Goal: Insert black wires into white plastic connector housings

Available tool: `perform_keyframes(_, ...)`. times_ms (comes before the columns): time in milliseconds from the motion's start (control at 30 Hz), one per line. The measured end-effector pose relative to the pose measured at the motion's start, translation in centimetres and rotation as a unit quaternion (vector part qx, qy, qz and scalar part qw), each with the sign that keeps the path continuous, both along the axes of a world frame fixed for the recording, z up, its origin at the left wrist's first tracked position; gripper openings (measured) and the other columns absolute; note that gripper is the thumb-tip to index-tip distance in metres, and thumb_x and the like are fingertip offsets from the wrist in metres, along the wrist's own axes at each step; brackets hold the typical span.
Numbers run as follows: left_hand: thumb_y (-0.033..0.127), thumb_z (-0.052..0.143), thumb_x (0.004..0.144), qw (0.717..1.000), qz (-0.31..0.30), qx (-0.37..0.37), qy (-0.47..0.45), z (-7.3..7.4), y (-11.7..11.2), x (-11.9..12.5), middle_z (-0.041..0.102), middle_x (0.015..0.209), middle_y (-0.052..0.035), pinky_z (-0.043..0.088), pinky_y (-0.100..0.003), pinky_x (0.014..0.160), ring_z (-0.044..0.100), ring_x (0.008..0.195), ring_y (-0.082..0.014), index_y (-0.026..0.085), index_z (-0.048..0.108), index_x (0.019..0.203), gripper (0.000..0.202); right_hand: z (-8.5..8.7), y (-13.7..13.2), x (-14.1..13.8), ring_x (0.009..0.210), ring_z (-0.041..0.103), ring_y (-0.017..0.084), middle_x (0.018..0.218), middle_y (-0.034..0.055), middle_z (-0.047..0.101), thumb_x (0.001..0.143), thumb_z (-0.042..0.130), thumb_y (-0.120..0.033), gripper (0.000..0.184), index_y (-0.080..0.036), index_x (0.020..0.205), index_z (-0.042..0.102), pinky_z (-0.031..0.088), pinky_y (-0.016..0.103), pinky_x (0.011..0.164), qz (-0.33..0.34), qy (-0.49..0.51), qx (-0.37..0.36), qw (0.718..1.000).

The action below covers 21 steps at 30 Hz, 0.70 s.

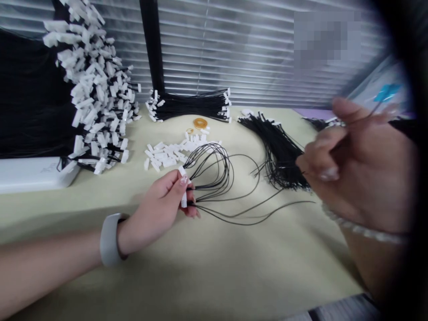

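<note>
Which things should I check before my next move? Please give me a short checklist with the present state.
1. White connector gripped: ok, between thumb and fingers of the left hand.
2. Black wires attached at the connector: cannot tell for each; fingers cover part of it.
3. Wire ends gathered: not ok, some loop back while others trail rightward.
4. Right hand gripping a wire: cannot tell, it is blurred.
5. Loose white connectors in view: ok, scattered beyond the left hand.
</note>
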<state>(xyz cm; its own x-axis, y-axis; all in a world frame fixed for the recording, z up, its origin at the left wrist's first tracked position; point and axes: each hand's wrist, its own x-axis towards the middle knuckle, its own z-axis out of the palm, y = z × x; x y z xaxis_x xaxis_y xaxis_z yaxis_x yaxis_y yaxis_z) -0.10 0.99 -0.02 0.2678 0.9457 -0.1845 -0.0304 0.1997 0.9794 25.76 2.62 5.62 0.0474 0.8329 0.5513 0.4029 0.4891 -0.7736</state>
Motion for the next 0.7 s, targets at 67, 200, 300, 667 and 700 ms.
perform_keyframes(67,0.038,0.039,0.087,0.999,-0.030,-0.004,0.010,0.1,-0.1,0.0,0.050,0.066,0.0034,0.048,-0.023,0.053,0.056,0.051,-0.0078,0.016,0.046,0.078,0.025,-0.9,-1.3,-2.0,0.039,0.037,0.008,0.060,-0.0023,0.052,0.091,0.032,-0.033,0.016,-0.028,0.101,0.043,0.031,0.023,0.040,0.035,0.009,-0.047,0.998)
perform_keyframes(200,0.040,0.038,0.087,0.997,-0.081,-0.003,0.013,0.1,-0.3,-0.1,0.048,0.066,0.0033,0.049,-0.024,0.053,0.054,0.052,-0.0082,0.017,0.045,0.077,0.026,-2.6,-2.2,-4.4,0.055,0.052,0.007,0.066,-0.0024,0.059,0.083,0.051,-0.021,0.003,-0.021,0.083,0.054,0.040,0.019,0.052,0.175,-0.236,-0.030,0.955)
perform_keyframes(300,0.040,0.038,0.087,0.994,-0.107,-0.009,0.001,0.1,-0.4,-0.1,0.047,0.066,0.0031,0.050,-0.025,0.054,0.051,0.054,-0.0080,0.017,0.045,0.077,0.026,-3.3,-2.1,-4.9,0.063,0.054,0.006,0.071,-0.0022,0.060,0.082,0.053,-0.018,0.007,-0.020,0.083,0.059,0.042,0.018,0.059,0.195,-0.289,-0.012,0.937)
perform_keyframes(667,0.038,0.037,0.088,0.990,-0.143,-0.006,-0.004,0.0,-0.6,0.0,0.045,0.070,0.0028,0.052,-0.024,0.059,0.048,0.062,-0.0076,0.018,0.045,0.076,0.025,-3.5,-2.5,-5.6,0.059,0.049,0.005,0.067,-0.0027,0.057,0.080,0.054,-0.016,0.009,-0.019,0.084,0.061,0.038,0.017,0.056,0.182,-0.287,0.033,0.940)
perform_keyframes(700,0.038,0.037,0.088,0.990,-0.143,-0.005,0.000,-0.1,-0.6,0.0,0.045,0.070,0.0029,0.052,-0.024,0.059,0.048,0.062,-0.0078,0.018,0.044,0.076,0.025,-3.5,-2.5,-5.6,0.058,0.048,0.005,0.065,-0.0026,0.056,0.080,0.053,-0.016,0.009,-0.019,0.084,0.061,0.037,0.018,0.055,0.181,-0.298,0.036,0.937)
